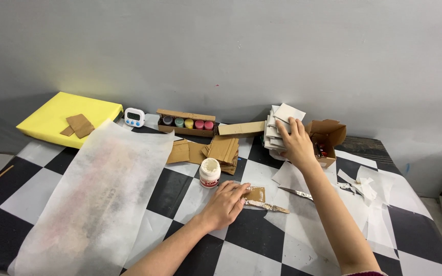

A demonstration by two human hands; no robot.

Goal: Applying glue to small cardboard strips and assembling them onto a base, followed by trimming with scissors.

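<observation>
Five paint pots (188,123), brown box (186,122) by wall.

- Right hand (296,143): fingertips lie among the stack of white square cards (277,128); grip not discernible.
- Left hand (226,203) covers part of the small brown cardboard piece (256,194).
- Translucent white paper sheet (98,199): cut off at bottom edge.
- Small white digital timer (134,117): display too small to read.
- Open brown cardboard box (328,134): contents partly hidden.
</observation>
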